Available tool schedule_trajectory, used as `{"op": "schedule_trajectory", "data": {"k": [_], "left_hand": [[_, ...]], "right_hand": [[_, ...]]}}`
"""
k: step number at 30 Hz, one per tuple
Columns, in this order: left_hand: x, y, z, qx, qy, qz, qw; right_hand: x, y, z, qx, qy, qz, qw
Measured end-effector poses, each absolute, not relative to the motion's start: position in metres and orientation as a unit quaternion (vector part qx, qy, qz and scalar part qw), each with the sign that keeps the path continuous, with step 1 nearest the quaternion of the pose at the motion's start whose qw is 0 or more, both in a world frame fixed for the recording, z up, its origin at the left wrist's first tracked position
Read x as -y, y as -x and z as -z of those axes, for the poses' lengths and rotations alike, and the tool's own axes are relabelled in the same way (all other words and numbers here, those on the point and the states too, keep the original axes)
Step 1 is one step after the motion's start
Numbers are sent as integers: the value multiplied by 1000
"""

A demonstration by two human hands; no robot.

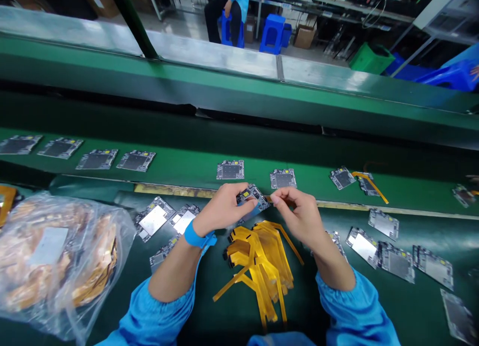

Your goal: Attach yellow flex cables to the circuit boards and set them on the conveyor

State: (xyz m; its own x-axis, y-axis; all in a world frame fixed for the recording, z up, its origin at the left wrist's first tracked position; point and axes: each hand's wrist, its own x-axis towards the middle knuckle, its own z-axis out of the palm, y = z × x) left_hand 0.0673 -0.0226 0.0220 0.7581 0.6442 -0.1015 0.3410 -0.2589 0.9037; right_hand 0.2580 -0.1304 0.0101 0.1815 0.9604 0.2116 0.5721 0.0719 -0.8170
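My left hand (227, 208), with a blue wrist strap (200, 234), is closed on a circuit board (255, 195) and holds it tilted above the bench. At the board's right edge, my right hand (297, 211) pinches with thumb and forefinger. A small orange sliver shows at those fingertips, apparently the end of a flex cable (268, 198); the rest of it is hidden. Right below both hands lies a pile of yellow-orange flex cables (262, 261) with dark connector ends.
Several circuit boards lie along the green belt (179, 161) and on the bench to both sides, such as one board (396, 261) at right. A clear plastic bag (63, 261) of orange parts sits at left. Beyond the metal rail (224, 56), a person (234, 6) sits on a stool.
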Motion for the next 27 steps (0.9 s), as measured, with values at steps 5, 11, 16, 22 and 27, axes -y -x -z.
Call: {"op": "schedule_trajectory", "data": {"k": [5,11,16,22,27], "left_hand": [[22,-66,-18,-320,-785,-140,512],[22,-67,-18,-323,-793,-133,498],[21,-67,-16,-320,-807,-119,482],[22,-68,-14,-315,-814,-111,475],[24,-72,-16,-332,-803,-124,479]], "right_hand": [[130,-258,-11,599,643,-225,420],[131,-259,-11,603,644,-232,408],[131,-263,-13,607,643,-274,379],[128,-265,-14,611,645,-284,360],[129,-263,-12,604,644,-295,366]]}}
